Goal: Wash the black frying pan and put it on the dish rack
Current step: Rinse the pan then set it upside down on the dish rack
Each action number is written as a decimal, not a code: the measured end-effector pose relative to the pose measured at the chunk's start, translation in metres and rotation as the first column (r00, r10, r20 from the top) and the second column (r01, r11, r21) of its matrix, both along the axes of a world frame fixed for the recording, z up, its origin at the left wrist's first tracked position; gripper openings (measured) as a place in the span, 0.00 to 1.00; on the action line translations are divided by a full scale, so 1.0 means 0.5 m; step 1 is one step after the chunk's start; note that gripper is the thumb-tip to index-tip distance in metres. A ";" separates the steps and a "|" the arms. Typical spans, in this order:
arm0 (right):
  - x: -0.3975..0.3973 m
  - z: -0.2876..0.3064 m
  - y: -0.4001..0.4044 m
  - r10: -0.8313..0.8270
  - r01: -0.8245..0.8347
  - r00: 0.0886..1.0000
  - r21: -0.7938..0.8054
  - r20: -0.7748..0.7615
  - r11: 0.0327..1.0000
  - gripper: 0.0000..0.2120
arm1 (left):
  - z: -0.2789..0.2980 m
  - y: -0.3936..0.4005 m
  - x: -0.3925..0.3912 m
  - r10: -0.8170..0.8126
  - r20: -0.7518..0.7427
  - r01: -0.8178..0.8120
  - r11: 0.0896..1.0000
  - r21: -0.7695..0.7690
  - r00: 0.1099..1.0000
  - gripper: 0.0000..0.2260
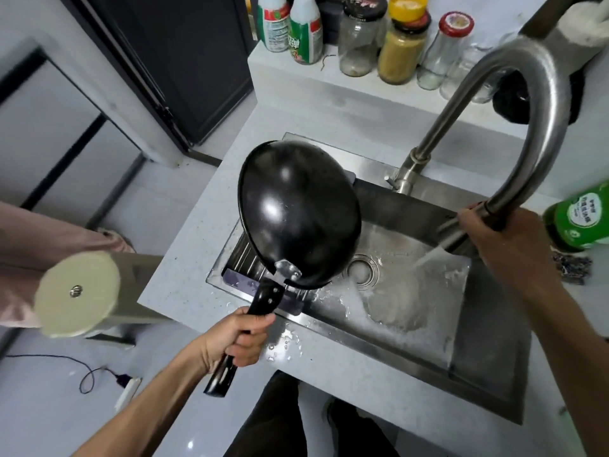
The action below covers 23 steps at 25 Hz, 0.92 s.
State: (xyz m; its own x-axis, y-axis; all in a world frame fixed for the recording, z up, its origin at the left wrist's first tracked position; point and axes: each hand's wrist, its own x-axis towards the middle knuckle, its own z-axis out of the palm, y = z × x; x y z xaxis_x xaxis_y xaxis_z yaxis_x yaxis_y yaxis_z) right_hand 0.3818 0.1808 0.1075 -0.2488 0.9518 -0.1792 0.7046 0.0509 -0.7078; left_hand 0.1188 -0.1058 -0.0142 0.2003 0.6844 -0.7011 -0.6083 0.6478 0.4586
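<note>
We hold the black frying pan up over the left side of the sink. It is turned so we see its shiny round bottom. It is tilted, with the handle pointing down toward us. Our left hand is wrapped tight around that handle, fingers curled all the way round it. Under the pan there is a ribbed rack set in the left end of the sink.

Our right hand grips the end of the big bent tap, fingers curled over it. Water sprays out below the hand into the sink, and it splashes near the drain.

On the shelf behind the sink stand jars and bottles. A green bottle sits just beside our right hand.
</note>
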 end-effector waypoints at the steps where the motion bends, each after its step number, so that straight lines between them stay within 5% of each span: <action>1: 0.001 -0.001 -0.001 -0.002 0.002 1.000 0.001 0.011 1.000 0.11 | -0.006 0.004 -0.001 0.038 0.055 -0.039 0.999 0.001 0.998 0.29; 11: -0.015 -0.003 -0.010 -0.019 0.019 1.000 0.010 -0.006 1.000 0.12 | -0.071 0.038 -0.081 0.064 0.375 -0.049 0.998 -0.050 0.925 0.28; 13: -0.026 -0.003 -0.014 -0.013 0.013 1.000 0.012 -0.003 1.000 0.12 | -0.085 0.041 -0.088 0.030 0.253 -0.010 0.997 -0.077 0.967 0.27; 16: -0.027 -0.006 -0.016 -0.020 0.020 1.000 0.012 0.005 1.000 0.11 | -0.078 0.021 -0.074 -0.055 -0.254 0.025 0.993 -0.119 0.966 0.21; 19: -0.023 -0.011 -0.013 -0.030 0.030 0.999 0.005 0.018 1.000 0.12 | -0.083 0.028 -0.043 0.003 -0.766 -0.195 0.968 -0.160 0.642 0.07; 21: -0.024 -0.010 -0.014 -0.018 0.018 1.000 0.001 0.020 1.000 0.11 | -0.099 0.035 -0.018 -0.105 -0.935 -0.243 0.950 -0.194 0.339 0.17; 23: -0.023 -0.013 -0.012 -0.008 0.008 1.000 0.008 0.009 1.000 0.11 | -0.120 0.033 -0.007 -0.201 -0.970 -0.184 0.957 -0.225 0.138 0.24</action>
